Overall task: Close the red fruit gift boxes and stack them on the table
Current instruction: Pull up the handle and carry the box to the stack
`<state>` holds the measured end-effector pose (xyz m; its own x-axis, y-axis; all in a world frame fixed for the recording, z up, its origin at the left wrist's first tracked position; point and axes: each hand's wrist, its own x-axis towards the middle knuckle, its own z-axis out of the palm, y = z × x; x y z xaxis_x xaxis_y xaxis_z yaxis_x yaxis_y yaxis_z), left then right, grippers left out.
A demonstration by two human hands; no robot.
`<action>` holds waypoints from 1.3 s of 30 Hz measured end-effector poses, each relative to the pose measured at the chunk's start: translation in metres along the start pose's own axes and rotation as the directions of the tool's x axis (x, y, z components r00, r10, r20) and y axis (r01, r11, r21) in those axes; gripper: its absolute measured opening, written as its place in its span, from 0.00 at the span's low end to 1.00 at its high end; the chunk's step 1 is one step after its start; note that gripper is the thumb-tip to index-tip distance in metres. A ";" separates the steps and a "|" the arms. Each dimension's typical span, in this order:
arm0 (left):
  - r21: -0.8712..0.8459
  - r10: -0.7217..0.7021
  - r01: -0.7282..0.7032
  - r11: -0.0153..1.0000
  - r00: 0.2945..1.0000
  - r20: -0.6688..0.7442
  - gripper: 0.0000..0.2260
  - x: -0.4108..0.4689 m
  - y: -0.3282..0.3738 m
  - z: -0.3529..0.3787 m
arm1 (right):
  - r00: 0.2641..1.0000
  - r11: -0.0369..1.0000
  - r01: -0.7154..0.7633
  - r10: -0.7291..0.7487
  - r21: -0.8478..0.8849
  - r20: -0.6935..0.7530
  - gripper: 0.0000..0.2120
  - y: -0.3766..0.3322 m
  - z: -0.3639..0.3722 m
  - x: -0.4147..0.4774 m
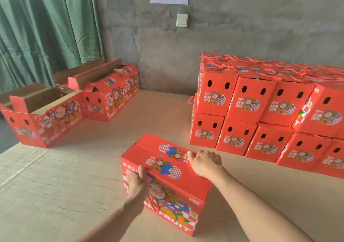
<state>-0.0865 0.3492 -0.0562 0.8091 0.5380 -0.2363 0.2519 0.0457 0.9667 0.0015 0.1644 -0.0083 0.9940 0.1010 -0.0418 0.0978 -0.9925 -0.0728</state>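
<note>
A closed red fruit gift box (167, 169) stands on the table (74, 176) right in front of me, its two top flaps meeting along the middle. My left hand (136, 183) holds its near left side, thumb hooked over the top edge. My right hand (205, 162) grips the far right edge of the top, fingers reaching down behind the box. A red cord handle hangs on the box's front face below my left wrist.
Closed red boxes (260, 111) are stacked two high along the right, red cord handles on top. Three open boxes (42, 115) with raised flaps stand at the left rear. A grey wall with a sign and switch, and a green curtain, lie behind.
</note>
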 end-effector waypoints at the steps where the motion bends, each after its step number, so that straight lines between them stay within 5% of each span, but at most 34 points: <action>1: -0.009 -0.003 0.004 1.000 0.998 0.060 0.14 0.009 0.009 0.000 | 1.000 1.000 -0.005 0.005 0.005 0.005 0.33 0.000 0.000 -0.005; 5: 0.172 -0.139 0.105 0.979 0.971 0.195 0.17 0.044 0.041 -0.007 | 0.994 0.995 -0.008 -0.002 0.097 0.106 0.32 -0.002 -0.003 -0.025; 8: 0.273 -0.167 0.097 0.957 0.955 0.247 0.22 0.055 0.043 -0.006 | 0.969 0.928 -0.093 0.000 0.361 0.248 0.28 -0.002 0.000 -0.040; 12: 0.284 -0.216 0.141 0.948 0.943 0.253 0.27 0.052 0.022 -0.011 | 0.895 0.440 -0.353 -0.099 0.826 0.435 0.22 0.004 0.006 -0.051; 15: 0.185 -0.114 0.073 0.980 0.969 0.221 0.14 0.047 0.023 -0.022 | 0.936 0.213 -0.300 -0.125 0.930 0.330 0.11 0.001 0.008 -0.044; 19: 0.090 0.064 -0.086 0.992 0.972 0.225 0.18 0.039 0.063 -0.044 | 0.994 0.256 -0.102 -0.008 0.961 0.108 0.09 -0.013 -0.008 -0.033; 22: -0.009 0.222 -0.233 0.972 0.912 0.344 0.16 0.019 0.110 -0.051 | 0.999 0.074 -0.002 -0.045 0.997 0.005 0.11 -0.030 -0.043 -0.026; 25: -0.128 0.402 -0.387 0.913 0.799 0.447 0.16 -0.005 0.161 -0.047 | 0.972 -0.111 -0.023 -0.236 0.994 -0.004 0.06 -0.054 -0.087 -0.023; 27: -0.023 0.477 -0.534 0.845 0.734 0.484 0.17 -0.012 0.185 -0.039 | 0.936 -0.023 -0.072 -0.346 0.997 0.060 0.06 -0.068 -0.106 -0.027; 29: 0.222 0.550 -0.714 0.664 0.668 0.502 0.18 -0.012 0.190 -0.035 | 0.879 0.050 -0.151 -0.450 0.987 0.157 0.08 -0.076 -0.115 -0.032; 32: 0.347 0.669 -0.810 0.472 0.586 0.457 0.16 -0.002 0.169 -0.038 | 0.873 0.073 -0.274 -0.399 0.959 0.280 0.10 -0.075 -0.127 -0.034; 35: 0.449 0.635 -0.734 0.510 0.673 0.380 0.09 0.007 0.129 -0.039 | 0.918 0.134 -0.279 -0.254 0.951 0.305 0.13 -0.072 -0.140 -0.026; 39: 0.506 0.455 -0.714 0.483 0.699 0.551 0.12 0.009 0.084 -0.025 | 0.940 0.321 -0.196 -0.206 0.927 0.270 0.12 -0.087 -0.152 -0.023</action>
<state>-0.0713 0.3796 0.0253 0.9730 -0.0671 0.2207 -0.1873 -0.7884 0.5860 -0.0226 0.2378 0.1500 0.9013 0.3183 -0.2937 -0.2087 -0.2751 -0.9385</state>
